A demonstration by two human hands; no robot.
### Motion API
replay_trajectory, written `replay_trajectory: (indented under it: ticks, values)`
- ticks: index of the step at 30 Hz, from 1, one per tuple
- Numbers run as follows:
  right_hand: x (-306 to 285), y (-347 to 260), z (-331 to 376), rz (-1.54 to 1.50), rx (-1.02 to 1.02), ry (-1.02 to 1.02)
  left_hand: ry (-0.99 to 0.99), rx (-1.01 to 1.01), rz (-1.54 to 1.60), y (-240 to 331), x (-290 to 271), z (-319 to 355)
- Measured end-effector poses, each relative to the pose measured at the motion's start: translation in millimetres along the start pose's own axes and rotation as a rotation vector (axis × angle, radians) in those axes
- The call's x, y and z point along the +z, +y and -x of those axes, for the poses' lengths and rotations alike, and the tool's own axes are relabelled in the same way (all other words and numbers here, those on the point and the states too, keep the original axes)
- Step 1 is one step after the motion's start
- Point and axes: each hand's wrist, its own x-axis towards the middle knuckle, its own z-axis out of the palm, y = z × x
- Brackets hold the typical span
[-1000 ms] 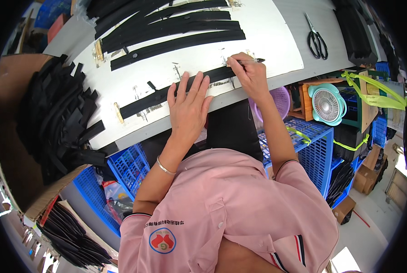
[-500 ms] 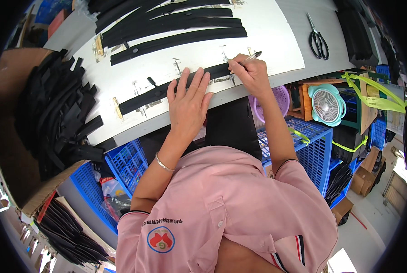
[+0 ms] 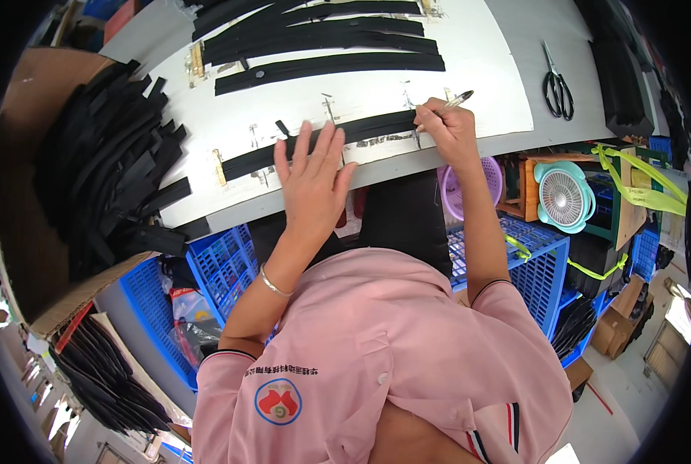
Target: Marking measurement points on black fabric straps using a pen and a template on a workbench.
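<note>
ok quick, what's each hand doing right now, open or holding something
Left hand: open, fingers spread, pressing flat on the black strip on the white board.
Right hand: closed, grip on a pen, at the strip's right end.

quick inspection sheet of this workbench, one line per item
surface: white board on a grey table, with marks and metal stops on it
job's things: black strip lying flat near the front edge; pen
clutter: three more strips behind; scissors; box of black strips
grippers: left hand flat on the strip; right hand holds the pen at its right end
cables: nothing seen
surroundings: blue crates; small fan
</note>
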Motion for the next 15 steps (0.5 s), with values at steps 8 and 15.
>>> replay_trajectory:
  ticks: [8, 15]
  values:
    - [24, -37, -5, -0.08, 0.077, 0.109, 0.026, -0.015, -0.007, -15, 2, 11]
    - [93, -56, -12, -0.075, -0.075, 0.039, 0.04, -0.023, 0.045, -15, 4, 12]
